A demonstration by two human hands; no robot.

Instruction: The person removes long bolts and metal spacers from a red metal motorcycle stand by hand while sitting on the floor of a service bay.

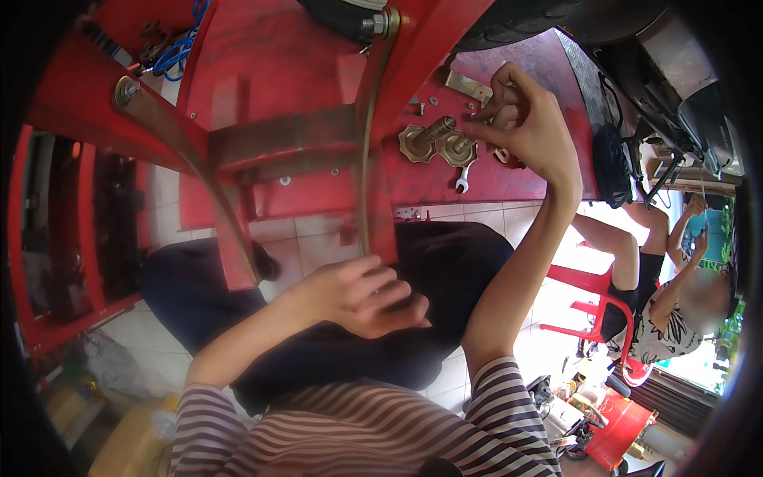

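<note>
My right hand (524,119) reaches over the red work platform with thumb and fingers pinched together. Whatever lies between those fingertips is too small to make out. Just beneath them sits a brass-coloured scalloped dish (455,153) with small metal parts in it. A second scalloped dish (415,145) stands to its left, with a metal cylinder (439,127) leaning across it. The end of a wrench (463,181) shows below the dishes. My left hand (367,298) hovers above my lap by a red frame leg, fingers curled; its palm side is hidden.
Red steel frame bars (286,139) cross the upper left. A tyre (517,24) and motorcycle parts fill the top. A metal bracket (469,86) and a small bolt (421,108) lie on the platform. At right, another person sits on a red plastic chair (588,290).
</note>
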